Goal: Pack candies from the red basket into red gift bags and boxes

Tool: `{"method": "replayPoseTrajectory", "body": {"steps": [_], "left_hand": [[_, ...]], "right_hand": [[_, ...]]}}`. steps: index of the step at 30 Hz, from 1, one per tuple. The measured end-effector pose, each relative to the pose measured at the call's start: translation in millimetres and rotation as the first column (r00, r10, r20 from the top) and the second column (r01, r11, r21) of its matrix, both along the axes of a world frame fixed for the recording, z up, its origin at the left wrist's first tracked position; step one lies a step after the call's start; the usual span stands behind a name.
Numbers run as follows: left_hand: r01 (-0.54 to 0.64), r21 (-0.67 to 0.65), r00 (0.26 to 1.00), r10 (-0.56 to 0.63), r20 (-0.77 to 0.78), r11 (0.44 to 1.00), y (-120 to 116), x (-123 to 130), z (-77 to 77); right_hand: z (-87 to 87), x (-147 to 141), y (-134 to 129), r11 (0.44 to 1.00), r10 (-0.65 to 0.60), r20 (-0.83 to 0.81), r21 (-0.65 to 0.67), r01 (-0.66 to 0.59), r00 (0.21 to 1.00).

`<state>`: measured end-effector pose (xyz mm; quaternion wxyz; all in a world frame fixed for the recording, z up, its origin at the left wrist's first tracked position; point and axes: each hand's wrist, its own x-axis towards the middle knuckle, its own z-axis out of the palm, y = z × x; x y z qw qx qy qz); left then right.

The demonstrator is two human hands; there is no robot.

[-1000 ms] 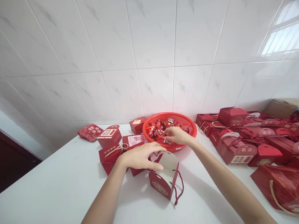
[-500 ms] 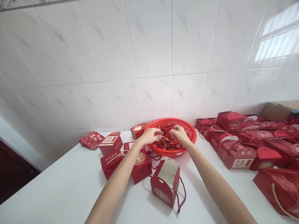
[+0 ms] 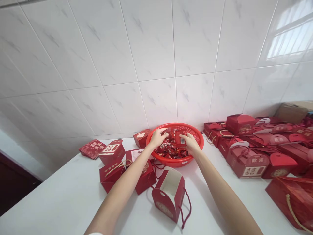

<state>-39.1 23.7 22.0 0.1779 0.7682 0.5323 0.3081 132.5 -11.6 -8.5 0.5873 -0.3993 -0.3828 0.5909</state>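
Observation:
A red plastic basket point(image 3: 200, 143) by the wall holds many small red wrapped packets point(image 3: 168, 150). My right hand point(image 3: 190, 143), over the basket's right side, grips a flat red packet with a barcode point(image 3: 180, 139). At the basket's left side my left hand point(image 3: 158, 137) is closed with its fingertips at the packets; what it holds, if anything, is too small to make out. In front of the basket stands an open red box point(image 3: 168, 192) with a pale inside and a dark red cord handle.
Several red gift boxes point(image 3: 112, 151) stand left of the basket, partly behind my left forearm. Many closed red boxes point(image 3: 246, 161) fill the right side. A red bag-like box point(image 3: 290, 199) lies at the right front, a cardboard box point(image 3: 290, 112) at the back right. White tiles point(image 3: 156, 98) rise behind.
My right hand has closed on the barcode packet. My left hand has moved slightly within the basket, its fingers now closer together. The view has shifted a little.

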Motion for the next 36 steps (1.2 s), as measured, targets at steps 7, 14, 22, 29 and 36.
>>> {"method": "replayPoseTrajectory", "body": {"steps": [7,14,22,29,36], "left_hand": [[0.356,-0.036,0.881,-0.323,0.345,0.934,-12,16,-0.9],[0.347,-0.031,0.804,-0.281,0.524,0.937,12,9,-8.8],[0.275,-0.354,0.946,-0.317,-0.065,0.894,38,6,-36.8],[0.253,-0.325,0.917,-0.332,-0.219,0.912,38,4,-37.4],[0.168,-0.228,0.933,-0.229,-0.278,0.959,32,-5,-32.7]], "right_hand": [[4.6,3,-1,0.998,0.059,-0.152,-0.016,-0.062,0.987],[-2.5,4,3,0.997,-0.029,-0.215,0.059,0.042,0.976],[-7.0,4,9,0.972,-0.173,-0.295,0.100,0.211,0.940],[-3.6,4,6,0.964,-0.184,-0.305,0.129,0.232,0.934],[-1.9,4,5,0.965,-0.196,-0.309,0.106,0.239,0.931]]}}
